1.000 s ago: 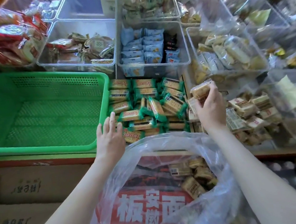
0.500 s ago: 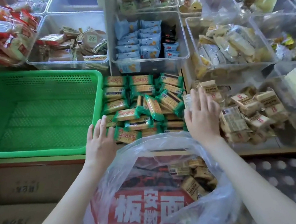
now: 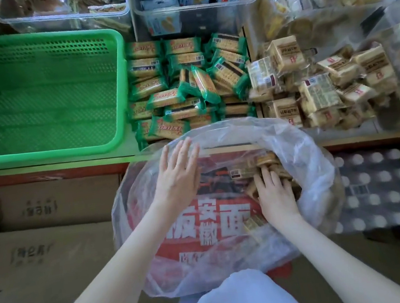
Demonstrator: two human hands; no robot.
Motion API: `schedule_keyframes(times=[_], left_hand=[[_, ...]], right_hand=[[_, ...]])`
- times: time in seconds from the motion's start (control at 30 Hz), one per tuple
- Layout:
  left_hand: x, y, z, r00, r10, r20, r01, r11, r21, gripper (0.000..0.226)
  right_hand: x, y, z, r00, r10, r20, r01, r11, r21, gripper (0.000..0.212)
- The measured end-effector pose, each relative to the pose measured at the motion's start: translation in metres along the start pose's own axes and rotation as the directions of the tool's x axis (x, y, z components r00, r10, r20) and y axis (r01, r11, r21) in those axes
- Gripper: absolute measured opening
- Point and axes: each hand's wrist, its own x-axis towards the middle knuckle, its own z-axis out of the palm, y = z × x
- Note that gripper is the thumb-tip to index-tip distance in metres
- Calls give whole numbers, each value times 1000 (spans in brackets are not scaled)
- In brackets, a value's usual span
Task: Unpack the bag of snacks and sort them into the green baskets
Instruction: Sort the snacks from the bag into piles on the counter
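Note:
A clear plastic bag (image 3: pixel 307 162) stands open in front of me over a red box with white characters. Several tan-wrapped snacks (image 3: pixel 247 170) lie at its right side. My right hand (image 3: pixel 274 192) is inside the bag with its fingers curled around those tan snacks. My left hand (image 3: pixel 178 177) lies flat, fingers spread, against the bag's left inner wall. A green basket (image 3: pixel 119 90) sits empty at the left of the shelf. Beside it lies a pile of green-wrapped crackers (image 3: pixel 184 82), and further right a pile of tan snack packs (image 3: pixel 317 85).
Clear plastic bins (image 3: pixel 201 11) of other snacks line the back of the shelf. Cardboard boxes (image 3: pixel 45 222) stack below the shelf on the left. A dotted dark package (image 3: pixel 376 186) lies at the lower right. More bagged snacks crowd the far right.
My right hand left the tan pack on the right pile and dropped into the bag onto the snacks there. My left hand slid back from the green crackers onto the bag. The view tilted down.

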Motion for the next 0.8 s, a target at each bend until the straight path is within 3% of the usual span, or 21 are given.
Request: schedule_keyframes(times=[0.13, 0.23, 0.3, 0.4, 0.47, 0.57, 0.67, 0.73, 0.8], left_hand=[[-11, 20, 10, 983, 147, 107, -148, 989, -4, 53], [-9, 27, 11, 971, 172, 166, -181, 983, 40, 69], [-6, 33, 10, 966, 180, 187, -193, 980, 55, 75], [1, 40, 8, 969, 167, 180, -178, 983, 47, 81], [8, 43, 4, 972, 156, 174, -165, 986, 38, 82], [29, 52, -4, 968, 182, 172, -182, 983, -16, 77], [61, 68, -15, 961, 249, 120, -242, 967, -75, 61], [86, 84, -22, 961, 266, 76, -258, 961, -97, 54], [109, 100, -27, 967, 250, 43, -245, 964, -106, 50]], right_hand=[[-1, 11, -13, 988, 82, -133, -83, 997, -3, 81], [3, 27, -17, 991, 75, -108, -78, 996, -31, 86], [3, 28, -21, 995, 39, -94, -39, 999, 11, 76], [-4, 30, -23, 993, -56, -100, 66, 993, 95, 44], [-9, 37, -29, 990, -64, -123, 94, 960, 262, 31], [-10, 52, -62, 990, -64, -122, 124, 806, 578, 36], [-4, 78, -103, 958, -30, -285, 242, 620, 747, 32], [9, 103, -128, 919, 80, -385, 303, 480, 823, 29], [27, 130, -146, 875, 258, -410, 280, 421, 863, 29]])
